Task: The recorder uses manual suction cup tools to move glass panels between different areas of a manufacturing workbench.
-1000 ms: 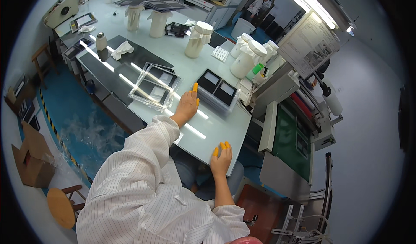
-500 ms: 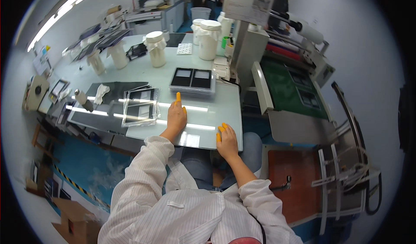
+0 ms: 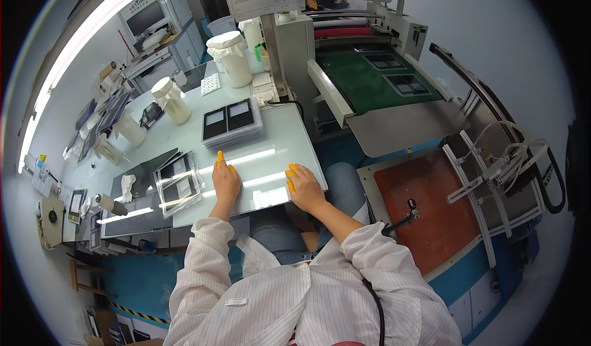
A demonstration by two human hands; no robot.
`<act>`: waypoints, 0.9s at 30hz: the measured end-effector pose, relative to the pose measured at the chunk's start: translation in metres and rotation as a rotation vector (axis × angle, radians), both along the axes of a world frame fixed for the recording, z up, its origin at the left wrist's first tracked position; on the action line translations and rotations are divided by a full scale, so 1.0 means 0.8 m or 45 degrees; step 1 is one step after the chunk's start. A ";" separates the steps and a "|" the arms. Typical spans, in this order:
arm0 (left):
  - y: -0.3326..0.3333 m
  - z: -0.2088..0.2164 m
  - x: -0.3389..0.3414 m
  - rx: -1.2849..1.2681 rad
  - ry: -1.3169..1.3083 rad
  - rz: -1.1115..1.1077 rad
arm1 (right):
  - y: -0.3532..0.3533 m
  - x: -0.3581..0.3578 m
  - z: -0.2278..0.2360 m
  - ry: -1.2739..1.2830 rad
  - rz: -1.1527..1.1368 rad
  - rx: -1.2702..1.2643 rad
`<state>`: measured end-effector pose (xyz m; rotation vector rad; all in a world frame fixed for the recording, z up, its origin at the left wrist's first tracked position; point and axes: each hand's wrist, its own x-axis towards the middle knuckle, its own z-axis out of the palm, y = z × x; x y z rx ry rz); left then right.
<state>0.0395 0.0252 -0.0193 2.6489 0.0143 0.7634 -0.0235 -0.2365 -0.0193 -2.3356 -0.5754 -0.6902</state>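
Note:
My left hand (image 3: 226, 182) rests on the glass-topped table with its index finger stretched forward and nothing in it. Close to the table's front right corner lies my right hand (image 3: 305, 187), fingers loosely spread on the glass and holding nothing. Both hands wear yellow finger cots. Just beyond my left hand sits a clear plastic tray (image 3: 233, 138) bearing two black-framed panels (image 3: 228, 118). To the left, a stack of clear and black rectangular frames (image 3: 178, 183) lies partly on a dark mat (image 3: 144, 186).
White cloth-covered jars (image 3: 233, 63) stand toward the back. A grey bottle (image 3: 111, 204) and crumpled white tissue (image 3: 128, 187) lie on the mat. At right, a machine's green conveyor belt (image 3: 351, 78) carries framed panels (image 3: 406, 84); another person's hand (image 3: 311, 1) shows behind it.
My view has turned to the right, bringing more of the conveyor machine into sight. My right hand has slid slightly inward from the table edge; my left hand stays on the glass.

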 end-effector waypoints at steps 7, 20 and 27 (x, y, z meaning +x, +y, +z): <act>-0.006 0.002 -0.005 0.010 0.003 -0.055 | -0.016 -0.010 0.003 0.066 0.075 0.070; -0.010 0.007 0.002 0.103 0.077 -0.020 | -0.310 0.188 0.033 -0.018 -0.887 0.334; -0.007 0.015 0.002 0.230 0.103 -0.010 | -0.438 0.235 0.004 0.134 -1.237 -0.025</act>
